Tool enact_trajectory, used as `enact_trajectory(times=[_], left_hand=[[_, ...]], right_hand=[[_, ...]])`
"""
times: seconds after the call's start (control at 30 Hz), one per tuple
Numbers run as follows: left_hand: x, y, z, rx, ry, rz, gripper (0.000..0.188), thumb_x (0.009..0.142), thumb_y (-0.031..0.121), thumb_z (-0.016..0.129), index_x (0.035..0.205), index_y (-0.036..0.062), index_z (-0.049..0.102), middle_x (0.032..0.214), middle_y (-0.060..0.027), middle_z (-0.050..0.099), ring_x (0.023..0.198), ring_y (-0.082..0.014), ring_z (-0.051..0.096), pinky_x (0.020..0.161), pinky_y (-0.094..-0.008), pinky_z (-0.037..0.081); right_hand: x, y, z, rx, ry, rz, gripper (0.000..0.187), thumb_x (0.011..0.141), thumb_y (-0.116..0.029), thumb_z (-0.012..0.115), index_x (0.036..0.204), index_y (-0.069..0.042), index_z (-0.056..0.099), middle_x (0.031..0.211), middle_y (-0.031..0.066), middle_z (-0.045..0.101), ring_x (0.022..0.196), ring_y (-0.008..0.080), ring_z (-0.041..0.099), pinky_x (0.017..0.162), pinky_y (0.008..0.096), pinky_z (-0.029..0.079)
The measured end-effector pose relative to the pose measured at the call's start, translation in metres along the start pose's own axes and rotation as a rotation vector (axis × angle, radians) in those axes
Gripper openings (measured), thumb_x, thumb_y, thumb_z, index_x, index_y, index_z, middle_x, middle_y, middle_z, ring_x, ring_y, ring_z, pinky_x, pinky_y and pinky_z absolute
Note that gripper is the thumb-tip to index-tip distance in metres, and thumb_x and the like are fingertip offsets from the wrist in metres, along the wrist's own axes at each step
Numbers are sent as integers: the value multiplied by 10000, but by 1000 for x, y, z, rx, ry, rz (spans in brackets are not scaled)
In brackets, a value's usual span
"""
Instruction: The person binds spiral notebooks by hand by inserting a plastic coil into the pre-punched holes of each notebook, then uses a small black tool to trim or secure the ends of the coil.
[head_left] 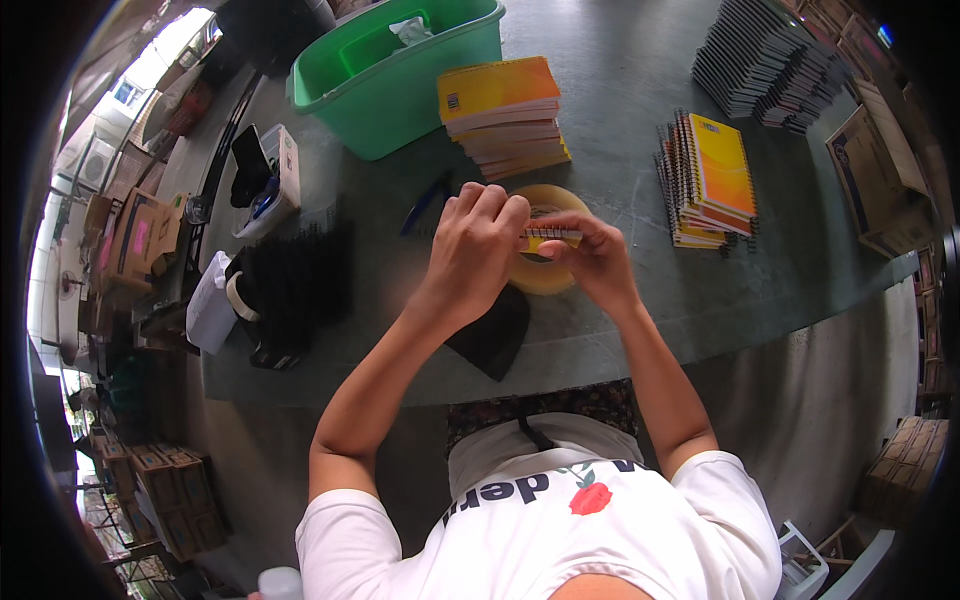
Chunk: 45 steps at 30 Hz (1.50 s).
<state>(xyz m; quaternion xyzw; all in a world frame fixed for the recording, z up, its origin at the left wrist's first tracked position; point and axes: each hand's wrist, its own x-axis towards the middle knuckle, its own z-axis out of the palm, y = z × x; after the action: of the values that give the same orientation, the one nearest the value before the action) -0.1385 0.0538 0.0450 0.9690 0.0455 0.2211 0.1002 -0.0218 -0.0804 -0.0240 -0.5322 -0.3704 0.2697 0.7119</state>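
Note:
Over the table's middle I hold a small yellow notebook [552,236] edge-up, its dark spiral coil facing up. My right hand [592,262] is closed round its right part, thumb and fingers on either side. My left hand [472,242] is curled shut at the coil's left end; its fingertips are hidden, so what they pinch does not show. Beneath both hands lies a wide roll of clear yellowish tape [541,281]. Beyond stands an uneven stack of yellow-orange notebooks [505,85]. Farther right sits a pile of spiral-bound yellow notebooks [722,165].
A green tub [400,110] stands at the far left, near a white bin [285,180] of small items. Left of my arm lies a dark heap [300,290]. A blue pen [422,208] and black flat piece [495,335] lie nearby. Dark stacks [765,65] and a carton [875,175] are right.

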Motion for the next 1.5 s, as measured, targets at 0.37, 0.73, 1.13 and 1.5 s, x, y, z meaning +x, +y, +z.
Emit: enact_trajectory(times=[0.37, 0.73, 1.13, 1.5], left_hand=[[9, 9, -8, 3, -81, -18, 270, 807, 189, 688, 1021, 53, 595, 969, -83, 608, 921, -278, 564, 800, -390, 422], [19, 10, 11, -185, -57, 77, 213, 818, 185, 683, 938, 22, 620, 914, -120, 647, 868, -297, 586, 777, -388, 450], [34, 15, 26, -364, -118, 218, 135, 847, 92, 633, 923, -16, 609, 850, -169, 630, 824, -319, 600, 741, -396, 491], [33, 22, 28, -402, -34, 95, 214, 682, 20, 736, 836, 9, 589, 800, -113, 604, 835, -307, 588, 729, -405, 477]], right_hand=[[-4, -3, -10, 54, 38, -120, 213, 867, 110, 532, 1029, 23, 640, 1130, 109, 637, 1017, 159, 622, 899, 273, 500], [-11, 7, -19, -63, 158, 7, 161, 853, 35, 629, 1013, 27, 648, 883, 23, 694, 856, 65, 624, 748, 218, 496], [-12, 3, -23, -335, 184, 70, 141, 848, -8, 628, 980, 25, 663, 817, 30, 691, 773, 42, 613, 673, 208, 495], [-13, 7, -17, -458, 207, -149, 179, 808, -41, 680, 981, -3, 663, 868, 108, 695, 764, 163, 673, 666, 262, 514]])
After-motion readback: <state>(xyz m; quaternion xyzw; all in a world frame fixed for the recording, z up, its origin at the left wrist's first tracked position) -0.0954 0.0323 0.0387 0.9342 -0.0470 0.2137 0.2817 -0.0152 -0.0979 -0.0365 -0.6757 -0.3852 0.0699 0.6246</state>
